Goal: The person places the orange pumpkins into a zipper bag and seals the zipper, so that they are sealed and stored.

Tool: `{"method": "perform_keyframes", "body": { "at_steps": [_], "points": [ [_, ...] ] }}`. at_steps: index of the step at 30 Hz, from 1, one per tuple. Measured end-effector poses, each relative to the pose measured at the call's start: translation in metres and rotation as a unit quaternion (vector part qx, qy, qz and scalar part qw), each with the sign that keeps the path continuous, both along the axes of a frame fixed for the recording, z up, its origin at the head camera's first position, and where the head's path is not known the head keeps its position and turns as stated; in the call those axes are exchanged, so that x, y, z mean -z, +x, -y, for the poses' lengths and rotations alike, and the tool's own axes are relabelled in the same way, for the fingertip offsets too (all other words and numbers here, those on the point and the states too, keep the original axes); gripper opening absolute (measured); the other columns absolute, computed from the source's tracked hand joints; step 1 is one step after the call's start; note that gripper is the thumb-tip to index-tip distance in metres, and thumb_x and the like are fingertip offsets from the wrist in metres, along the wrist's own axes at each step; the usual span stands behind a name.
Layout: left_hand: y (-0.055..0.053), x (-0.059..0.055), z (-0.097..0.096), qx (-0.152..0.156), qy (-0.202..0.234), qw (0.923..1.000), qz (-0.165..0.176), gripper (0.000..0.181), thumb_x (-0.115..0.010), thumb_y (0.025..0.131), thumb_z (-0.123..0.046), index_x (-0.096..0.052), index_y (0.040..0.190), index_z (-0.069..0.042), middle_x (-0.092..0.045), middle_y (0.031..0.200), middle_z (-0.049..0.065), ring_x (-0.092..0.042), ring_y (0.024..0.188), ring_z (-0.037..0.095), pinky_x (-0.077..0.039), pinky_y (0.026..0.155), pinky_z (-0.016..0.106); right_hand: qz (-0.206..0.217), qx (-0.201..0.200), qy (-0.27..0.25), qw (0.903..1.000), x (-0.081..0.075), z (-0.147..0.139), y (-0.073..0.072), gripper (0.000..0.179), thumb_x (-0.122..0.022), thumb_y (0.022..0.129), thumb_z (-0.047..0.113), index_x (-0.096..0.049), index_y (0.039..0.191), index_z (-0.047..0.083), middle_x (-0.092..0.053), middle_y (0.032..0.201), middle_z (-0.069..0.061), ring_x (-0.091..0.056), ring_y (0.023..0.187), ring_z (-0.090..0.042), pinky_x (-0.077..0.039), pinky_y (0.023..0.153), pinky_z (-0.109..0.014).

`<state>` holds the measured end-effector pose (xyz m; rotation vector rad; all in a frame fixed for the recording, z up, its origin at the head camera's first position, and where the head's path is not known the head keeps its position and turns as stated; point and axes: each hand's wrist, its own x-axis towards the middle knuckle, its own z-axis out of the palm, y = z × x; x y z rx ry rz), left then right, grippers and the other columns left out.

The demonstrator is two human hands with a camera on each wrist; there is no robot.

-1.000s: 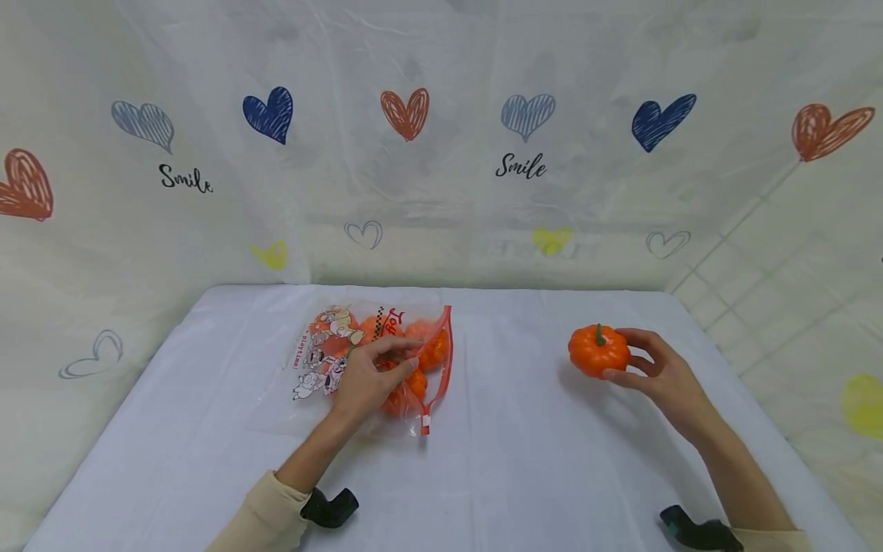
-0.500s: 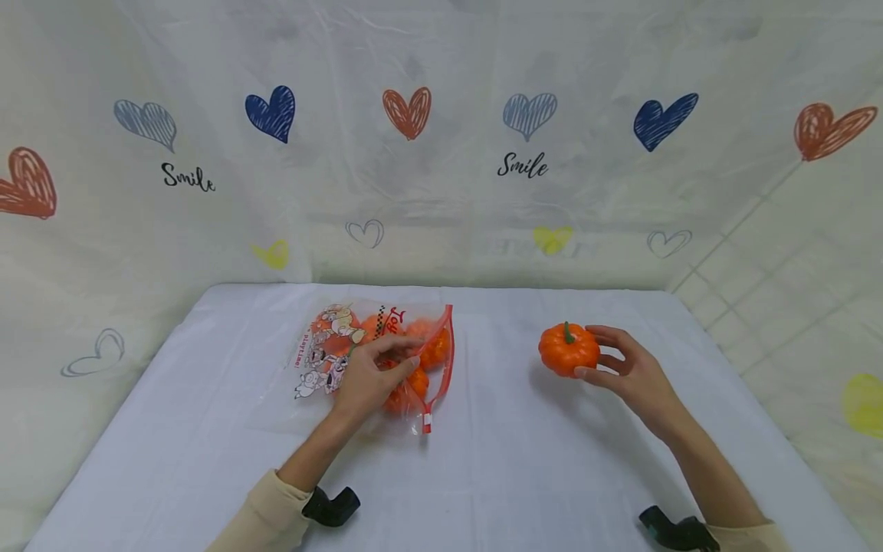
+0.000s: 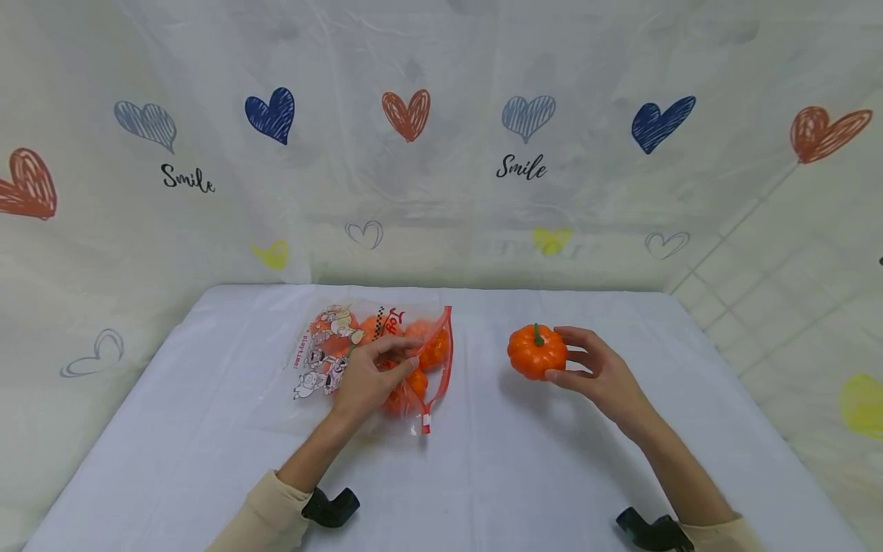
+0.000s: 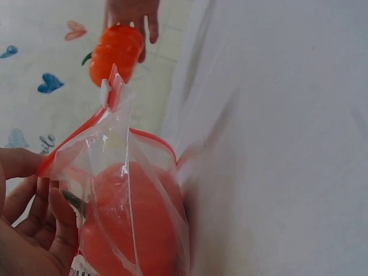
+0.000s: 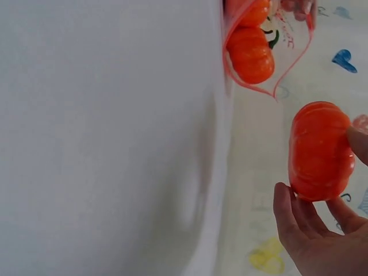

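Note:
A clear zip bag (image 3: 324,387) with a red zip edge and printed cartoon figures lies left of centre, its mouth facing right and spread apart. Inside it are several small orange pumpkins (image 5: 251,56) with green stems. My left hand (image 3: 369,379) pinches the bag's red rim between thumb and fingers, as the left wrist view shows. To the right of the bag, my right hand (image 3: 603,376) grips another orange pumpkin (image 3: 536,352), stem up, with thumb and fingertips at its right side. This pumpkin hangs above the table, its shadow falling below it.
White cloth covers the table (image 3: 483,475). Behind it hangs a pale curtain (image 3: 455,184) printed with hearts and the word Smile. A black wrist mount (image 3: 331,507) sits at the left wrist, and a similar mount (image 3: 651,530) at the right.
My right hand has carried the pumpkin leftward across the table, nearer to the bag's mouth. The left hand and the bag have stayed in place.

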<state>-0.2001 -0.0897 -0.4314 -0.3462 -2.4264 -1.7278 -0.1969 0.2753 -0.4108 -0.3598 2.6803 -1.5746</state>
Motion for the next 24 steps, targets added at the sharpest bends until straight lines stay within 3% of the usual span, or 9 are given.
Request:
{"method": "perform_keyframes", "body": {
  "at_steps": [11, 24],
  "points": [
    [0.001, 0.0, -0.001, 0.003, 0.004, 1.0, 0.0, 0.026, -0.075, 0.095, -0.017, -0.077, 0.12, -0.021, -0.076, 0.108, 0.001, -0.064, 0.101, 0.018, -0.054, 0.084, 0.018, 0.005, -0.035, -0.028, 0.999, 0.007, 0.026, -0.001, 0.062, -0.078, 0.094, 0.024, -0.05, 0.149, 0.017, -0.053, 0.152, -0.009, -0.054, 0.134, -0.036, -0.057, 0.091, -0.019],
    [0.001, 0.0, -0.003, 0.0, 0.008, 0.9999, 0.009, 0.026, -0.075, 0.095, -0.018, -0.077, 0.122, -0.019, -0.076, 0.11, 0.005, -0.063, 0.102, 0.018, -0.053, 0.085, 0.018, 0.019, -0.057, -0.028, 0.9978, 0.013, 0.052, -0.001, 0.059, -0.079, 0.092, 0.026, -0.055, 0.145, 0.016, -0.06, 0.147, -0.009, -0.059, 0.132, -0.033, -0.056, 0.093, -0.017]
  ]
}}
